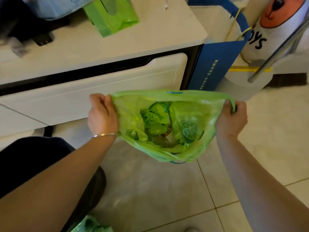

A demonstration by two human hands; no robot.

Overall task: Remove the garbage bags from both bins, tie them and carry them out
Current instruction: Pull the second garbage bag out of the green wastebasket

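Hands out front: left hand (102, 116) and right hand (232, 119) each have fingers curled tight on the rim of the green garbage bag (168, 124), stretched open above the tiled floor (150, 190), rubbish showing inside.

garbage bag (192, 114): thin, translucent green plastic, crinkled, faint sheen
floor (167, 190), under the garbage bag: pale glossy tile
cabinet (100, 91), behind the garbage bag: smooth matt white
bangle (104, 135), left of the garbage bag: shiny metal

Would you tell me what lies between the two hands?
In the head view, the open mouth of the green plastic garbage bag stretches between the left hand and right hand.
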